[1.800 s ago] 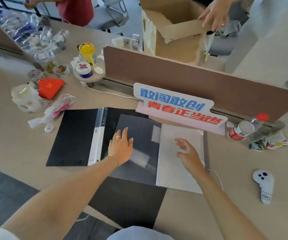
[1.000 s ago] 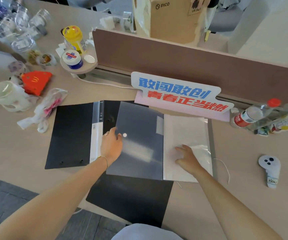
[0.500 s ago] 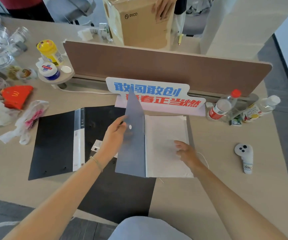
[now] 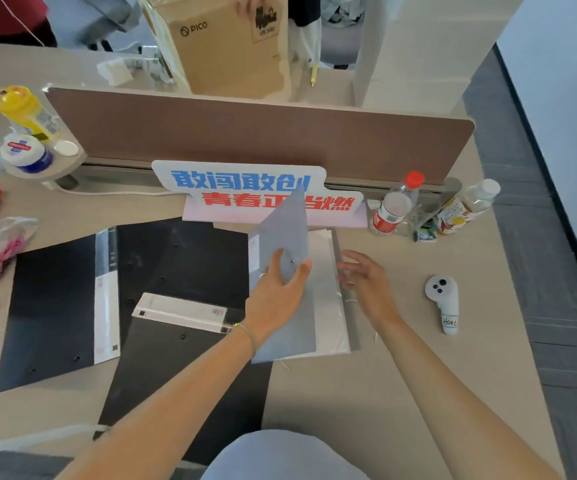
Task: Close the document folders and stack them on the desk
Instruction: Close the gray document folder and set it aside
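While my left hand point(image 4: 281, 294) is pinching the grey cover point(image 4: 281, 237) of the grey folder point(image 4: 328, 306), thumb over its free edge so it is swinging rightward on the spine, my right hand point(image 4: 366, 282) is hovering with fingers spread and empty just past the folder's right edge, clearing the white sleeves so the cover can land. I am judging this folder nearly shut. 2 black folders point(image 4: 55, 306) are lying open on the worktop point(image 4: 401, 375) to its left, overlapping, not yet closed or stacked.
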